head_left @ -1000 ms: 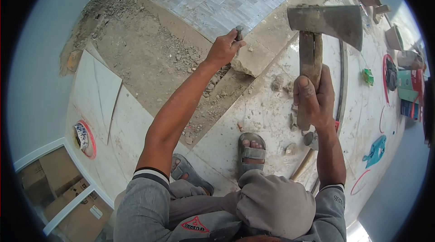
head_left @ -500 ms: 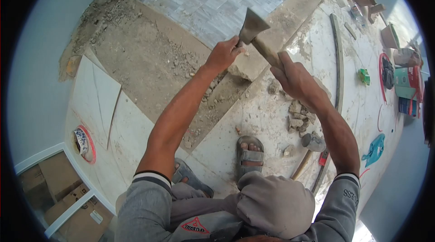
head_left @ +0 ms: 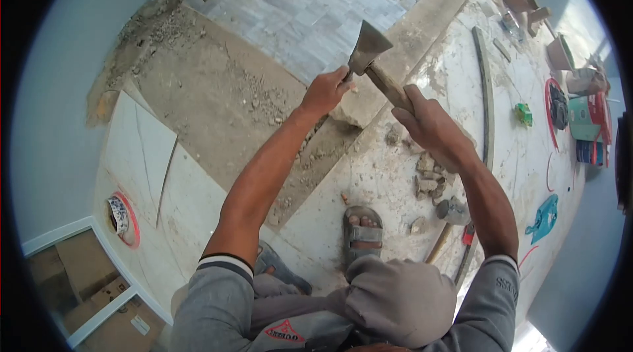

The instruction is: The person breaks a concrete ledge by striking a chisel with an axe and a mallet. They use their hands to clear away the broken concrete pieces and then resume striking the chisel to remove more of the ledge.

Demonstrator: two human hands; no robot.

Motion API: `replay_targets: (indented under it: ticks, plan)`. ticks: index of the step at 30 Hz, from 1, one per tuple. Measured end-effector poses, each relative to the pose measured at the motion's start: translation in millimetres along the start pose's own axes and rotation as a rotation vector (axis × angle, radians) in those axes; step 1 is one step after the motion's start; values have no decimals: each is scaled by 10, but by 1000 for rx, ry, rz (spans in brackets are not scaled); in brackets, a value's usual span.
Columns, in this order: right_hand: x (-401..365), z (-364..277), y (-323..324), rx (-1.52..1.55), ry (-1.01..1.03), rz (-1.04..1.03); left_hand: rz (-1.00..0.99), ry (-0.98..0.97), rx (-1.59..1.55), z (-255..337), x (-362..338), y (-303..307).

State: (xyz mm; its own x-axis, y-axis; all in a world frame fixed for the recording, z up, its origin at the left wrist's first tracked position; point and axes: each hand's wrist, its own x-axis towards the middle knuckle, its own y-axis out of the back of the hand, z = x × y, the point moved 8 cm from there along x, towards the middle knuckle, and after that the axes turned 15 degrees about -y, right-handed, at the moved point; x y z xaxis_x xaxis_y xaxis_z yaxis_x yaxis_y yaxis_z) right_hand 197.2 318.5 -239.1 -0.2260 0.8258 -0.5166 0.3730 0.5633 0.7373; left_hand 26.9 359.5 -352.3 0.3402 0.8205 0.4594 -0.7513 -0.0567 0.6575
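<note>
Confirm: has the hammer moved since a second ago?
Yes. The hammer swung down and left, from raised to the right of the broken slab onto the chisel held in the left hand over that slab.

Your camera sits on your head and looks forward and down, close above your left hand (head_left: 324, 93) and right hand (head_left: 427, 126), its round wide view reaching from your knee (head_left: 395, 296) to the stairs (head_left: 297, 12).
</note>
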Motion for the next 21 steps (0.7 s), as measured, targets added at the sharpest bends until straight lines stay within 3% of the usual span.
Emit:
replay_targets:
  ticks: [1, 4, 5, 6, 8, 11, 12, 14, 17, 18, 19, 21]
  plan:
    - [-78, -40, 47, 93, 31, -14, 14, 0, 13, -13, -61, -22]
    - [-401, -182, 660, 510, 247, 367, 37, 61, -119, -5, -71, 4]
    - [-594, -283, 935, 698, 586, 550, 34, 69, -117, -21, -85, 7]
    - [-641, -334, 1192, 716, 934, 532, 30, 61, -136, -25, -74, 3]
    - [-771, -468, 1312, 940, 857, 746, 31, 56, -158, -16, -90, -22]
    - [487, 562, 96, 826, 591, 17, 42, 59, -129, -12, -80, -4]
    - [181, 184, -178, 288, -81, -46, 51, 33, -55, 22, -120, 14]
    - [112, 80, -190, 58, 192, 112, 57, -17, 29, 23, -33, 66]
    - [-182, -89, 85, 324, 225, 216, 41, 30, -80, -3, -81, 4]
    - [-343, -201, 305, 414, 60, 145, 27, 49, -127, 19, -61, -2]
    - [-443, -329, 570, 483, 334, 390, 14, 70, -175, 4, -83, -31]
    - [-679, -346, 921, 786, 635, 582, 14, 94, -173, -44, -110, -46]
